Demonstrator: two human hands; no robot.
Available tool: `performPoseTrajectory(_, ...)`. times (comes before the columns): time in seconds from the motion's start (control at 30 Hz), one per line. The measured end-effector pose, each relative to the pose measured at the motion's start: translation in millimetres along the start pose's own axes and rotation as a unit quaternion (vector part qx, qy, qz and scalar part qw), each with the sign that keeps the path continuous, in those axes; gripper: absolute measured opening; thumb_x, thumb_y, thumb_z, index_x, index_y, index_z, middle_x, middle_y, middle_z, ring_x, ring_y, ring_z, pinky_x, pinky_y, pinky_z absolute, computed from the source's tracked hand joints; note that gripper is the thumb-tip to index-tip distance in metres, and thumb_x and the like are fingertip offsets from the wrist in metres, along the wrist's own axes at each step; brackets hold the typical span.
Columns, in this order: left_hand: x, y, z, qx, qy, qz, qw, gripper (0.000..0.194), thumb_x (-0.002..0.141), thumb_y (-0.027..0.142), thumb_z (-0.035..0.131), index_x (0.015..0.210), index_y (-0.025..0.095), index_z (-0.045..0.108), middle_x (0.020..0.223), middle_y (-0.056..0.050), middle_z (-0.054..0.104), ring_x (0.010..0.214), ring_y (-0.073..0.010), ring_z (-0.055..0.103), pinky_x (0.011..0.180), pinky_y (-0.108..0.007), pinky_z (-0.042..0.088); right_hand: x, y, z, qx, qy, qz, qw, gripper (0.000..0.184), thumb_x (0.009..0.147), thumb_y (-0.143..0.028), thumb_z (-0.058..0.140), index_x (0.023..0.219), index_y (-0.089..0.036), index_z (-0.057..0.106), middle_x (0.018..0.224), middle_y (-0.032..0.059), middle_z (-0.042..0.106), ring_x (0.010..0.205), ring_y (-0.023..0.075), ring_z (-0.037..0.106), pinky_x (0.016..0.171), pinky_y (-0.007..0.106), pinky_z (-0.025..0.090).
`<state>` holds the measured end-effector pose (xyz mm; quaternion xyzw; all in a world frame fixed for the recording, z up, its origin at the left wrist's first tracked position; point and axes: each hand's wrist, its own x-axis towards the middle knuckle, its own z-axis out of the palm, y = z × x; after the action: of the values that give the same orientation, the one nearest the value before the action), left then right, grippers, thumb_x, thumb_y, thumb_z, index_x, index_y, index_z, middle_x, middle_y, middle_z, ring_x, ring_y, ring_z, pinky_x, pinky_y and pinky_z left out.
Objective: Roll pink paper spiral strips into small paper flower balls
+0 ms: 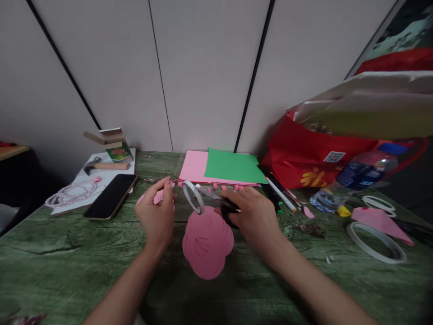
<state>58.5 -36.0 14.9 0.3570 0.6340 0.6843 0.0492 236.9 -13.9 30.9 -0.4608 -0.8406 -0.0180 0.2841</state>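
My left hand (156, 214) is closed on a pink paper piece (158, 197), its thumb and fingers pinched near the top edge. My right hand (252, 212) grips black-handled scissors (214, 195), whose blades point left. Between the hands, at the blade tips, a small white tape roll (193, 197) stands on edge; whether it hangs from a strip I cannot tell. Below it lies a stack of pink flower-shaped paper (207, 243) with scalloped edges and slits near its middle. Several small pink pieces (227, 187) sit in a row behind the scissors.
Green paper (233, 165) and pink paper (191, 166) lie at the back. To the left are a phone (111, 196), beads (72, 194), a hammer (108, 166) and an opened box (117, 146). On the right stand a red bag (297, 155), a bottle (358, 176) and a larger tape roll (375, 243).
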Motion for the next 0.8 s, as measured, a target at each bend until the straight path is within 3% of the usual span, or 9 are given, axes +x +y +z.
performPoseTrajectory(0.1,-1,4,0.4,-0.02,0.001,-0.009,1.0,0.026,0.073,0.031,0.058,0.092,0.015,0.067,0.075,-0.003,0.067,0.049,-0.0103,0.059,0.048,-0.024,0.052,0,0,0,0.0,-0.004,0.02,1.0,0.031,0.066,-0.011,0.06,0.093,-0.024,0.067,0.068,0.0037,0.065,0.072,0.0216,0.056,0.055,0.026,0.032)
performPoseTrajectory(0.17,-5,7,1.6,-0.062,-0.033,-0.041,0.997,0.026,0.073,0.03,0.058,0.092,0.015,0.067,0.068,-0.002,0.065,0.054,-0.0126,0.062,0.051,-0.025,0.053,1,-2,-1,-0.004,-0.018,0.034,0.999,0.032,0.065,-0.01,0.059,0.092,-0.024,0.067,0.068,0.0033,0.065,0.071,0.0209,0.056,0.053,0.025,0.031)
performPoseTrajectory(0.27,-13,12,4.0,-0.094,-0.085,-0.108,0.986,0.022,0.071,0.028,0.059,0.088,0.015,0.066,0.076,-0.003,0.066,0.055,-0.0136,0.064,0.045,-0.022,0.051,-1,-5,2,-0.02,-0.04,0.047,0.998,0.028,0.065,-0.011,0.058,0.088,-0.025,0.067,0.065,0.0024,0.065,0.067,0.0193,0.055,0.051,0.024,0.027)
performPoseTrajectory(0.47,-17,10,5.9,-0.097,-0.088,-0.137,0.982,0.021,0.073,0.029,0.058,0.089,0.017,0.064,0.067,0.0,0.063,0.037,-0.0061,0.049,0.031,-0.017,0.039,-5,-9,11,0.006,-0.07,0.025,0.997,0.019,0.068,-0.019,0.06,0.084,-0.025,0.068,0.063,0.001,0.065,0.062,0.0164,0.055,0.049,0.024,0.023)
performPoseTrajectory(0.6,-16,7,3.9,-0.054,-0.083,-0.076,0.992,0.025,0.074,0.033,0.058,0.093,0.017,0.065,0.084,-0.005,0.067,0.055,-0.0111,0.059,0.039,-0.018,0.044,-1,-3,9,0.083,-0.116,0.039,0.989,0.012,0.069,-0.023,0.06,0.077,-0.025,0.068,0.062,-0.0013,0.066,0.057,0.0136,0.055,0.048,0.022,0.026)
performPoseTrajectory(0.7,-15,5,1.9,0.018,-0.082,0.039,0.996,0.024,0.079,0.03,0.054,0.095,0.018,0.065,0.091,-0.006,0.066,0.07,-0.0144,0.063,0.051,-0.022,0.049,5,3,6,0.085,-0.134,0.066,0.985,0.018,0.065,-0.019,0.06,0.079,-0.027,0.069,0.064,-0.0011,0.067,0.058,0.0145,0.057,0.05,0.022,0.029)
performPoseTrajectory(0.8,-14,1,1.0,0.07,-0.08,0.162,0.981,0.022,0.082,0.024,0.05,0.097,0.017,0.064,0.095,-0.006,0.065,0.076,-0.0144,0.062,0.059,-0.024,0.05,9,8,4,0.053,-0.137,0.066,0.987,0.031,0.062,-0.014,0.058,0.086,-0.029,0.07,0.07,0.0009,0.069,0.065,0.0173,0.059,0.052,0.023,0.03)
